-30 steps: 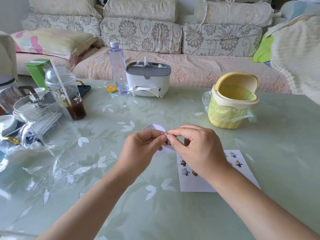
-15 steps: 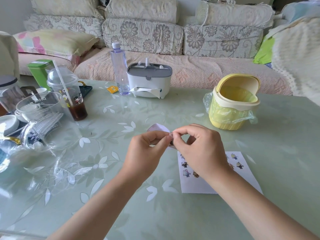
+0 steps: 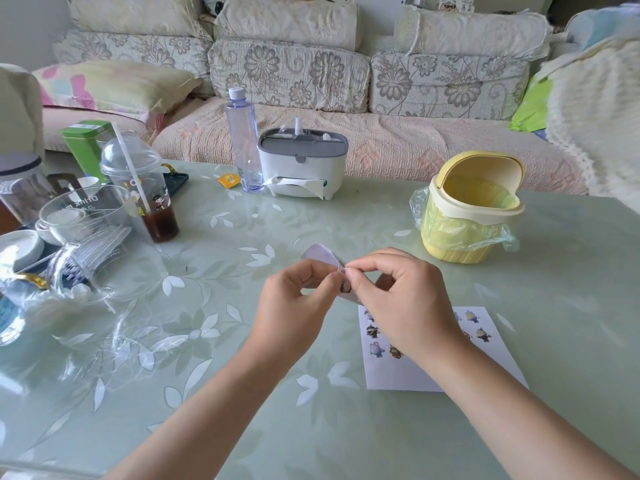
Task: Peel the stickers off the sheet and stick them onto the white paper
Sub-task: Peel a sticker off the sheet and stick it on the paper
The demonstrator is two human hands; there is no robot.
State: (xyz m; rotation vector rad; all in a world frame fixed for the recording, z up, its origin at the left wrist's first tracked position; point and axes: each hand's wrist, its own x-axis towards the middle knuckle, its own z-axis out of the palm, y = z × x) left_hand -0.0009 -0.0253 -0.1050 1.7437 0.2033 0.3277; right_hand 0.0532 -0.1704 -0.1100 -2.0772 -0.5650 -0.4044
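Head-worn view — facing forward and down, close over table (image 3: 346, 220)

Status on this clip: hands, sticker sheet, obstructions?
Left hand pinches sticker sheet above table. Right hand pinches its edge. White paper below right wrist, nothing between.

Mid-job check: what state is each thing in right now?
sticker sheet: curled, held off the table by both hands.
left hand: pinches the sticker sheet.
right hand: fingers pinch the sheet's edge.
white paper: flat on the table, several stickers on it.
yellow bin: lid tipped open, bag-lined.
water bottle: upright, capped.
dome-lidded cup: upright, straw in, little dark drink left.
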